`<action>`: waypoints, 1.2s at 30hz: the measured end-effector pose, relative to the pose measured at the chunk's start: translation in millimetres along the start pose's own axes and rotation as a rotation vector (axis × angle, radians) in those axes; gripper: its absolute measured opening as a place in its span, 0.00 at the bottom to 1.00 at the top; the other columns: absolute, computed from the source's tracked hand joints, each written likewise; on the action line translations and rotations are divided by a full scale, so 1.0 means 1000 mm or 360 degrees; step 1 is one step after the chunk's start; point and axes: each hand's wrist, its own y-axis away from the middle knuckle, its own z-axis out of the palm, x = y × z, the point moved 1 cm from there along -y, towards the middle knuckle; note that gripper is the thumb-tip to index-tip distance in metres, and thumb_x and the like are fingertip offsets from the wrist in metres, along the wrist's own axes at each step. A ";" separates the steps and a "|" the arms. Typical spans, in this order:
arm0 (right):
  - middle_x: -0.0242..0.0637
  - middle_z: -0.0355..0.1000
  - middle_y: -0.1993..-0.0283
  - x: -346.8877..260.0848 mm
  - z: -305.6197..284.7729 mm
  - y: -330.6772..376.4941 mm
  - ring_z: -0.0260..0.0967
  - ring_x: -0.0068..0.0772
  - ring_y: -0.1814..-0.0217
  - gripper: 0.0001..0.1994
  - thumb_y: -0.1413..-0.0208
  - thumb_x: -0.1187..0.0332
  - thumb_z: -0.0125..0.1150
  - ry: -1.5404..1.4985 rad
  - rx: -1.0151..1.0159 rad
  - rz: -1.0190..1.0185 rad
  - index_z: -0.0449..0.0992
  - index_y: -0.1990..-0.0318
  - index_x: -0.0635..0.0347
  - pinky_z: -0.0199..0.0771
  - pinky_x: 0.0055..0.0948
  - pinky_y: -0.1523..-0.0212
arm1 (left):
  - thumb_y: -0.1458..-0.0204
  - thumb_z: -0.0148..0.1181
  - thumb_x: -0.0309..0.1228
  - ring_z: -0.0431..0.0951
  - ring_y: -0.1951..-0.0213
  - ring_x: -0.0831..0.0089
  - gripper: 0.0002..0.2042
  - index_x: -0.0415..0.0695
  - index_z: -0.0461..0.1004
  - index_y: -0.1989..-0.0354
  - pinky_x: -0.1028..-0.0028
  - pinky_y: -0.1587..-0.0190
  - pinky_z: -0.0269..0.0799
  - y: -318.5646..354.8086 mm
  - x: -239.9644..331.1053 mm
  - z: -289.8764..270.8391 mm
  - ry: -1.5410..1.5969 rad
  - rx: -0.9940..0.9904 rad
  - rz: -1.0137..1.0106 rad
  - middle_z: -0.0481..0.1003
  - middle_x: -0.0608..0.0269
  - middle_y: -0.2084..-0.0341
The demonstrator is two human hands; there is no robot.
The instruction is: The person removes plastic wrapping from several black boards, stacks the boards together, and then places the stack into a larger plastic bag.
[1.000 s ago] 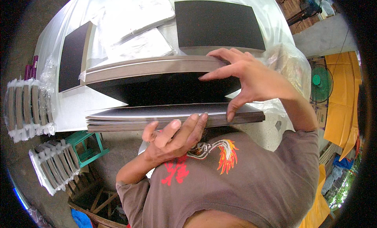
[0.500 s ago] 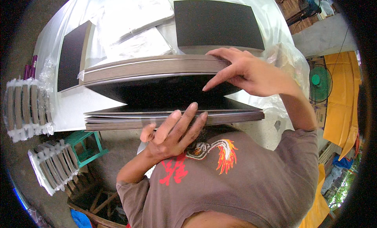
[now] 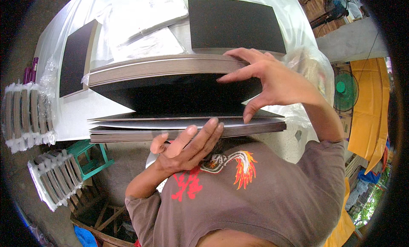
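Note:
A thick stack of black sheets (image 3: 170,91) with grey-brown edges lies parted like an open book before me. Its far part (image 3: 166,66) stands tilted up, while the near part (image 3: 255,130) lies flatter, with a pale gap under its top sheets. My right hand (image 3: 270,78) straddles the far part's right end: some fingers rest over its upper edge, another against the black inner face. The right thumb hangs apart from these fingers, by the near part's top sheet. My left hand (image 3: 187,145) has stretched fingers laid against the near part's front edge.
Beyond the stack are a black board (image 3: 236,25), white plastic-wrapped packets (image 3: 149,17) and another black-topped block (image 3: 79,59), all on a plastic-covered table (image 3: 70,123). To the left stand wrapped bundles (image 3: 27,115) and a green stool (image 3: 91,159). A green fan (image 3: 343,87) stands right.
My right thumb has come down toward the near part's top sheet, and the right fingers shifted slightly on the far part. The near part's top sheets have lifted, widening the pale gap.

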 end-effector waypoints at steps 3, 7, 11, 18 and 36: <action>0.52 0.58 0.40 0.001 0.000 -0.001 0.55 0.51 0.38 0.37 0.78 0.49 0.74 -0.0004 0.0007 -0.0018 0.75 0.52 0.50 0.55 0.47 0.42 | 0.50 0.50 0.42 0.58 0.41 0.75 0.17 0.65 0.73 0.50 0.59 0.41 0.37 0.000 0.000 -0.004 0.0030 -0.0098 -0.0008 0.69 0.79 0.47; 0.52 0.58 0.41 0.001 0.001 -0.001 0.56 0.51 0.38 0.37 0.79 0.50 0.74 0.0018 0.0030 -0.0026 0.76 0.52 0.50 0.56 0.46 0.42 | 0.50 0.50 0.41 0.58 0.40 0.75 0.17 0.65 0.72 0.50 0.59 0.41 0.37 0.000 0.002 -0.003 0.0051 -0.0160 -0.0070 0.69 0.79 0.47; 0.51 0.58 0.40 -0.001 -0.002 -0.001 0.56 0.51 0.38 0.37 0.79 0.51 0.75 0.0003 0.0016 0.0003 0.76 0.52 0.50 0.56 0.45 0.41 | 0.49 0.50 0.41 0.58 0.40 0.75 0.17 0.65 0.72 0.50 0.58 0.41 0.36 0.000 0.000 0.000 0.0048 -0.0138 -0.0006 0.69 0.80 0.47; 0.52 0.57 0.39 0.005 -0.002 -0.005 0.54 0.51 0.36 0.38 0.81 0.50 0.75 -0.0058 -0.0039 0.0041 0.76 0.52 0.50 0.56 0.44 0.40 | 0.49 0.50 0.42 0.59 0.41 0.76 0.16 0.66 0.73 0.50 0.58 0.42 0.38 0.004 -0.002 0.003 0.0039 -0.0015 0.0036 0.69 0.81 0.48; 0.49 0.58 0.41 -0.001 0.001 0.003 0.57 0.49 0.39 0.27 0.63 0.51 0.68 0.0058 0.0067 -0.0067 0.76 0.53 0.49 0.56 0.46 0.44 | 0.47 0.48 0.43 0.58 0.41 0.73 0.14 0.67 0.74 0.54 0.64 0.40 0.37 -0.005 -0.001 0.006 0.0069 -0.0014 -0.0086 0.72 0.77 0.50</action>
